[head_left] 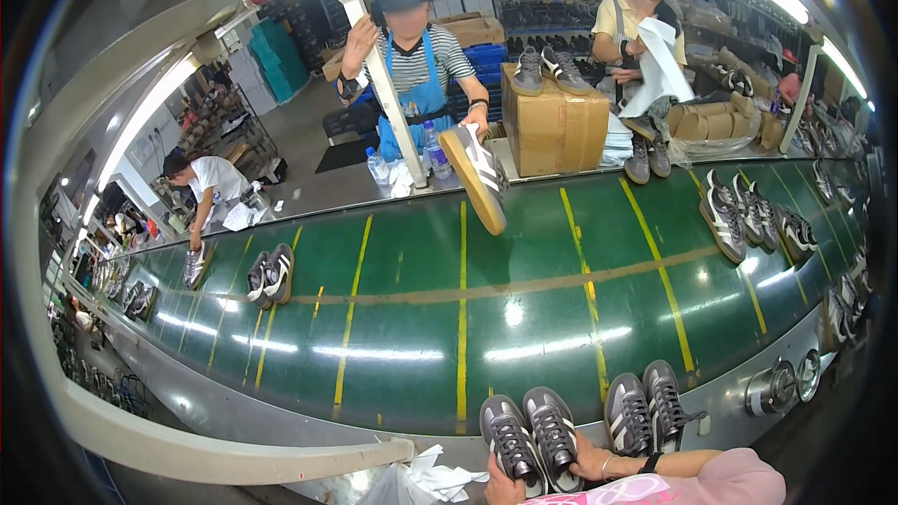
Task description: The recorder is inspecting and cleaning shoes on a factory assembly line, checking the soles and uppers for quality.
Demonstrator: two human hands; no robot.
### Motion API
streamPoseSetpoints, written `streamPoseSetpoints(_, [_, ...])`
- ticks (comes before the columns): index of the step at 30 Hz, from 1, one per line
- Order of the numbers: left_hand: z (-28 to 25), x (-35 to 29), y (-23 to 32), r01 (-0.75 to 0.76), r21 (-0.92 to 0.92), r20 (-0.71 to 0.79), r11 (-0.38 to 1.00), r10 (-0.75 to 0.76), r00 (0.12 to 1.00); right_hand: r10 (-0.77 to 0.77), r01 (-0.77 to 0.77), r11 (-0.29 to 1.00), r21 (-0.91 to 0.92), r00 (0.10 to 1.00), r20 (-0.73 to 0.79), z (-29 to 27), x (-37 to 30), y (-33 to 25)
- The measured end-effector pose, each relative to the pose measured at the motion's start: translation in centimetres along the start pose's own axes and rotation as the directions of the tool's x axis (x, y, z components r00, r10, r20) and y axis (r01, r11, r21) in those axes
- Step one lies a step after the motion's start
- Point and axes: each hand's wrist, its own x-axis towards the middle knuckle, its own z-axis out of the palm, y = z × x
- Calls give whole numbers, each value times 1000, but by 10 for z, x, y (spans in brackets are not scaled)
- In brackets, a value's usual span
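A pair of dark grey sneakers (529, 432) with white side stripes and dark laces sits side by side at the near edge of the green conveyor, toes pointing away. My left hand (503, 486) is closed around the heel end of the left sneaker. On the other side, my right hand (590, 457) grips the right sneaker near its heel. Just to the right stands a second pair of similar sneakers (645, 409), close to my right forearm, with one lace sticking out. Neither of my hands touches that pair's uppers visibly.
Across the green conveyor belt (412, 337) a person in a blue apron holds a sneaker (479, 178) by one hand. More sneakers (271, 276) lie along the belt. A cardboard box (555, 131) stands opposite. At my left are crumpled white paper (435, 479) and a curved pale frame bar (234, 454).
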Motion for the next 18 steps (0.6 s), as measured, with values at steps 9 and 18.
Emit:
streamPoseSetpoints(9, [2, 13, -8, -140, 13, -39, 990, 141, 989, -39, 40, 998, 40, 999, -13, -26, -12, -30])
streamPoseSetpoints(18, [-4, 8, -1, -148, 4, -59, 989, 148, 987, -2, 2, 1000, 17, 1000, 10, -27, -17, -42])
